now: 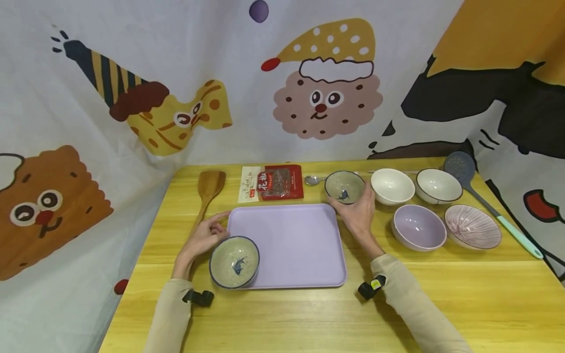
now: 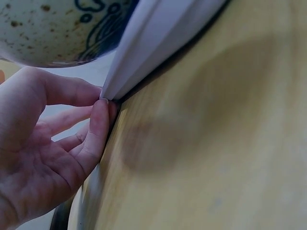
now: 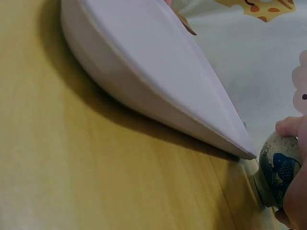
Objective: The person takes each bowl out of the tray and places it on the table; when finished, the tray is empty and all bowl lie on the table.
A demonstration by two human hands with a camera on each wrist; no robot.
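Note:
A lilac tray [image 1: 295,245] lies on the wooden table. My left hand [image 1: 204,239] is at its far left corner; in the left wrist view thumb and forefinger pinch the tray's edge [image 2: 144,48]. Over the tray's near left corner sits a speckled bowl [image 1: 226,262] with a blue fish inside, its side overhanging the rim. My right hand [image 1: 359,214] grips a second fish-patterned bowl [image 1: 339,182] by its right side, just beyond the tray's far right corner. In the right wrist view this bowl [image 3: 278,167] stands tilted by the camera angle, partly hidden by the fingers.
Left of the tray lies a wooden spatula [image 1: 211,185]. Behind it are a red spice packet [image 1: 289,182] and a metal spoon [image 1: 311,180]. To the right stand two white bowls [image 1: 392,185], a purple bowl [image 1: 418,226], a striped bowl [image 1: 473,226] and a grey skimmer [image 1: 460,166].

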